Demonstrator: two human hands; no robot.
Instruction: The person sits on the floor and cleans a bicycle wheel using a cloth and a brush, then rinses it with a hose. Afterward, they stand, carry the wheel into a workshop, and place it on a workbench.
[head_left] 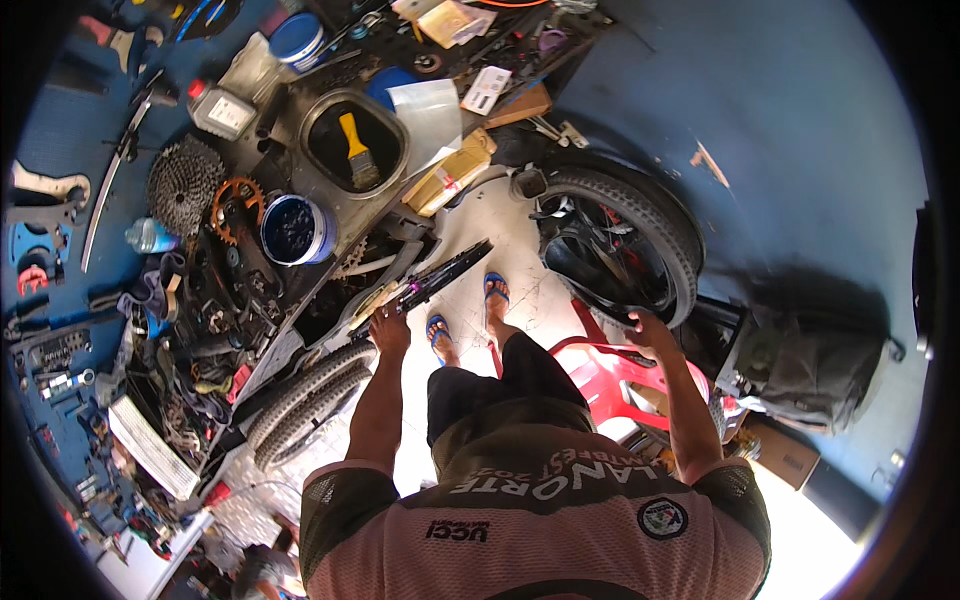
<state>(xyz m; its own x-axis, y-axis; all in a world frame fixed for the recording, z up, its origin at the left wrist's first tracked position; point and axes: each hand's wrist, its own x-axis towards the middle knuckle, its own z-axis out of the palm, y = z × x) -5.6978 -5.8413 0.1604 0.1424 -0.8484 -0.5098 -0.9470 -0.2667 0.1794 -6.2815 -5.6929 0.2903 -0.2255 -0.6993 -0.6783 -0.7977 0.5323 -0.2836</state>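
Observation:
My left hand (389,330) is closed on the near end of a slim black bicycle wheel (455,268), seen nearly edge-on with a purple part at its middle. Some of its fingers are hidden by the hand itself. My right hand (652,336) is held out over a red plastic chair (610,378), its fingers loosely bent and apart with nothing visible in them. Just beyond that hand stand black bicycle tyres (680,270), with dark parts inside their ring.
Left of me runs a cluttered workbench with a metal basin (400,120) holding a yellow-handled brush (352,138), a blue-and-white bucket (328,232) and a cassette (185,185). More tyres (290,410) lean below it. A black bag (810,350) stands at right by the blue wall.

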